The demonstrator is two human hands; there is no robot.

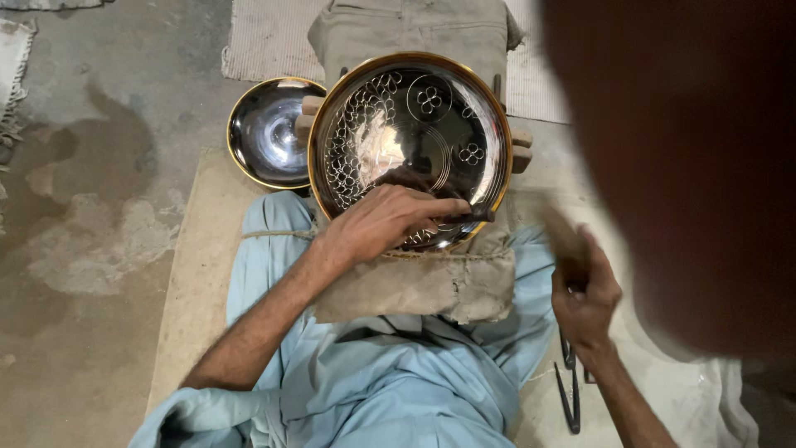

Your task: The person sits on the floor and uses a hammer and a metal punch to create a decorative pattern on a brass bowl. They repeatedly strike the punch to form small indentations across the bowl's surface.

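A large round metal dish (410, 133) with a gold rim and punched circle patterns rests tilted on a folded grey cloth pad (423, 282) that lies across the person's lap, over pale blue clothing (390, 382). The dish's near edge sits on the pad; its far edge leans toward another folded cloth (414, 29) beyond it. Small wooden blocks (521, 149) show at the dish's right edge and at its left edge, just beside a second, smaller plain dish (269, 129) that lies on the floor touching the far left corner of a tan mat (199, 249).

To the left of the mat the concrete floor (91, 191) is open and stained, with room to move. To the right the space is tighter: a dark blurred shape fills the upper right of the view, and dark metal tools (569, 390) lie on the floor near the mat's right edge.

The left hand (390, 220) lies over the near edge of the large dish, fingers closed together around a short dark punch (473, 214) whose tip touches the dish's surface near its lower right rim. The right hand (584, 290) is raised just right of the pad, clear of the dish, fist wrapped around a blurred handle (564, 236) that slants up toward the left; what kind of head it carries cannot be told.
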